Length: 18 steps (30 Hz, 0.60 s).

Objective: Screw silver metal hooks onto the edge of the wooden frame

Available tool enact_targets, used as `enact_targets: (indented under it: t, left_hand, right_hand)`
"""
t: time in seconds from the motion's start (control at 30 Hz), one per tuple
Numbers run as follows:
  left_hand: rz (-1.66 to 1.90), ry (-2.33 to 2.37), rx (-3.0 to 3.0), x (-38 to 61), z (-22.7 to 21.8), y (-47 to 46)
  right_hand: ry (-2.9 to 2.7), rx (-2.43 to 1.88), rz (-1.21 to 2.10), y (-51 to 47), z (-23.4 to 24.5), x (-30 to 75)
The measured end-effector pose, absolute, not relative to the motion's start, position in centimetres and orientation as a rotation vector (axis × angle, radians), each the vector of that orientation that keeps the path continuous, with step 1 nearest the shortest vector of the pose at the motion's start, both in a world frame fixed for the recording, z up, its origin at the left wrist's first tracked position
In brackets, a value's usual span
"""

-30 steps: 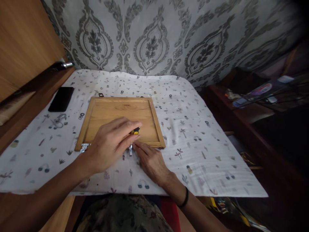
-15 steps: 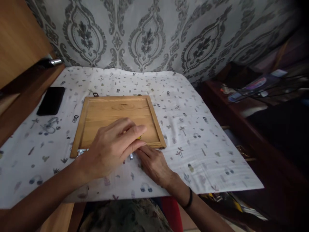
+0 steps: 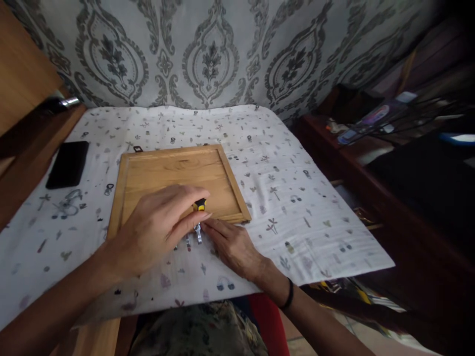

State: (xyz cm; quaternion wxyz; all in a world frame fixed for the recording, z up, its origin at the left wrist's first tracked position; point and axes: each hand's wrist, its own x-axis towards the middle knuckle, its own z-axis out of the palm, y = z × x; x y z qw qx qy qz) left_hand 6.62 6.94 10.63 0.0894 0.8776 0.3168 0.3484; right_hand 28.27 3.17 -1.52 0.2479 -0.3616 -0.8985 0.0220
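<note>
A shallow framed wooden panel (image 3: 174,170) lies on the patterned white cloth. My left hand (image 3: 159,222) is closed around a screwdriver (image 3: 201,205) with a black and yellow handle, which stands roughly upright over the panel's near edge. Just below the handle, a small shiny metal latch (image 3: 198,233) sticks out from that edge toward me. My right hand (image 3: 232,247) rests beside the latch with fingers pressed together, their tips at the panel's near edge. What these fingertips pinch, if anything, is hidden. More metal bits (image 3: 187,241) show partly beneath my left hand.
A black phone (image 3: 67,164) lies left of the panel on the cloth (image 3: 297,232). Wooden furniture (image 3: 22,163) borders the left side. At right stands a dark red cabinet (image 3: 326,158) with a bottle (image 3: 365,118) on it. A patterned wall rises behind.
My left fingers have opened slightly and turned, so the screwdriver handle and latch show more. The view has shifted a little; my right hand stays at the panel's edge.
</note>
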Motion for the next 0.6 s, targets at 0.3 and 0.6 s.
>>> enact_targets:
  t: [0.3, 0.6]
  left_hand:
    - [1.047, 1.074, 2.524, 6.4, 11.3, 6.9]
    - [1.021, 1.228, 2.354, 7.6, 11.1, 5.2]
  right_hand:
    - [-2.49, -0.979, 0.031, 3.2, -1.5, 28.3]
    - [-2.491, -0.991, 0.086, 3.2, -1.2, 28.1]
